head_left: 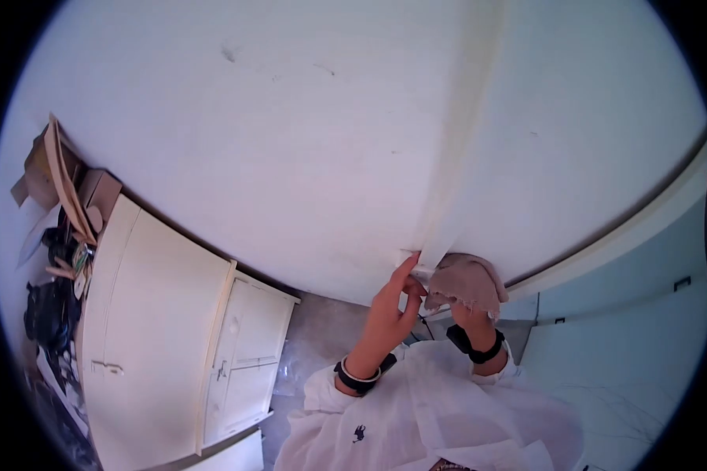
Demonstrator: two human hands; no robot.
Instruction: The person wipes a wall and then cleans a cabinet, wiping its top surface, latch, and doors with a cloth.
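Observation:
Low on the white wall, my left hand (390,311) reaches a small white box-like fitting (421,272) with its index finger along it and the thumb bent in below. The fingers are closed around its edge. My right hand (468,315) is mostly hidden beneath a brownish-pink cloth (470,284) with a frayed edge. That cloth is draped over the fingers and bunched against the wall, just right of the fitting. Dark bands circle both wrists.
A raised strip (462,133) runs along the wall down to the fitting. Cream cabinets (153,314) stand at the left, with cardboard (64,177) and black bags (51,314) beside them. A pale door frame (620,228) curves along the right.

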